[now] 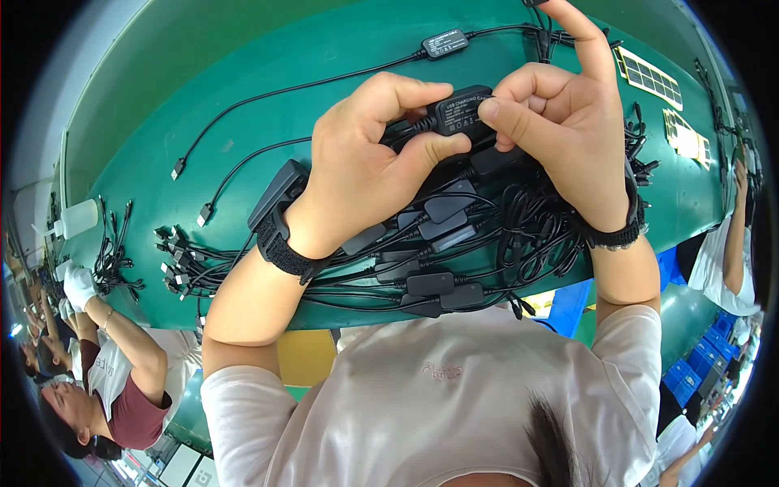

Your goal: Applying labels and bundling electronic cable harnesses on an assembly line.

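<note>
Above the bench, my left hand (361, 154) grips a black USB cable's small rectangular box (456, 114) by its left end, thumb and forefinger on opposite edges. The box's upward face carries a label with pale print. On its right end presses the thumb of my right hand (560, 122), with one finger stretched up and away. Beneath both hands lies a pile of black USB cables (430, 284) with similar boxes, their plugs (182, 260) bunched at the left. Farther off, another labelled cable box (445, 44) rests with its cord curving left.
The green bench (268, 105) has label sheets (649, 77) at the far right. To the left are a white squeeze bottle (79, 219) and another cable bundle (114, 252). A co-worker's gloved hand (79, 286) is at the left edge; blue crates (682, 381) stand at lower right.
</note>
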Demonstrator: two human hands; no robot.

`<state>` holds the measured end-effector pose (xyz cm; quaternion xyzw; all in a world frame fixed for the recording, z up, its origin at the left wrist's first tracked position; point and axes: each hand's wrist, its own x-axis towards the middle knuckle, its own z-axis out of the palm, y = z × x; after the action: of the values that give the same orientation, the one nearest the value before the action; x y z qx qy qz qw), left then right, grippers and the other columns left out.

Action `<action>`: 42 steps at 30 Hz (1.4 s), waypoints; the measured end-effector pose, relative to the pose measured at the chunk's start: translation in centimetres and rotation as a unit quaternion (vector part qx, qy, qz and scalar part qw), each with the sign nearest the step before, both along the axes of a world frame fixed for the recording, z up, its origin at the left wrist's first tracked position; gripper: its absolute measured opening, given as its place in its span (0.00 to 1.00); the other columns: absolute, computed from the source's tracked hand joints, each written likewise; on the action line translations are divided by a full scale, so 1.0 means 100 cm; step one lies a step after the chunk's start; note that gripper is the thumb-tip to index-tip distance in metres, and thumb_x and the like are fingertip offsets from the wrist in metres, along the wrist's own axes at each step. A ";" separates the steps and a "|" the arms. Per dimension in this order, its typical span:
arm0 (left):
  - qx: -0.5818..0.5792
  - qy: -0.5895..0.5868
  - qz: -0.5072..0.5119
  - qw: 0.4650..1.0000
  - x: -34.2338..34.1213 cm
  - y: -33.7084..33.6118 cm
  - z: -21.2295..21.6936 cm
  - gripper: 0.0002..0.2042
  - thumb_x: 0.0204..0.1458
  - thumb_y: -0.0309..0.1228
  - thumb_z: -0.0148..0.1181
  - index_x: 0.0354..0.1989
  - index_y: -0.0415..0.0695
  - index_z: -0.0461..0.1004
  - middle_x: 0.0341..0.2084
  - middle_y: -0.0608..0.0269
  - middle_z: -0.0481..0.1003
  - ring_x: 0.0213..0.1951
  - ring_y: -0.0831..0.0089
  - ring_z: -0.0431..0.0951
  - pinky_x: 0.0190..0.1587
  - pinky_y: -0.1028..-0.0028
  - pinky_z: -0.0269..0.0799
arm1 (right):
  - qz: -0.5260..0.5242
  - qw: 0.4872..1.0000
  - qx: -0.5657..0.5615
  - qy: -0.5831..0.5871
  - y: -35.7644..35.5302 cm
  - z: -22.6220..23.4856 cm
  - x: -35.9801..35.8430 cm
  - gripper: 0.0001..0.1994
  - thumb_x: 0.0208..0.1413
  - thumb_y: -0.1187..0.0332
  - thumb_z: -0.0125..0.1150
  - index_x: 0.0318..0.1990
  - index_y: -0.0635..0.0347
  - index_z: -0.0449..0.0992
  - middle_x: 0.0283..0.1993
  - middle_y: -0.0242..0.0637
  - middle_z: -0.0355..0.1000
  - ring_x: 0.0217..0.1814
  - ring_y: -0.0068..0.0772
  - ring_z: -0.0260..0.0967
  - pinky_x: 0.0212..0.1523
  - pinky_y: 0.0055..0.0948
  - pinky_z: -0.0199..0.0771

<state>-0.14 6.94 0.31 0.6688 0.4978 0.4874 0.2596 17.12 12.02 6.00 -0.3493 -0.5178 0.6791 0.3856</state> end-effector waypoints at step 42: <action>0.010 -0.080 0.018 0.997 -0.002 0.001 -0.001 0.16 0.38 0.25 0.71 0.37 0.39 0.75 0.31 0.60 0.78 0.34 0.73 0.80 0.38 0.77 0.75 | 0.028 0.999 0.021 -0.010 0.009 -0.001 0.009 0.46 0.48 0.83 0.62 0.67 0.53 0.36 0.29 0.39 0.73 0.25 0.19 0.68 0.24 0.14 0.69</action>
<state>-0.29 7.03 0.19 0.6210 0.4827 0.5488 0.2832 18.00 12.93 5.93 -0.3333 -0.5448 0.6754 0.3687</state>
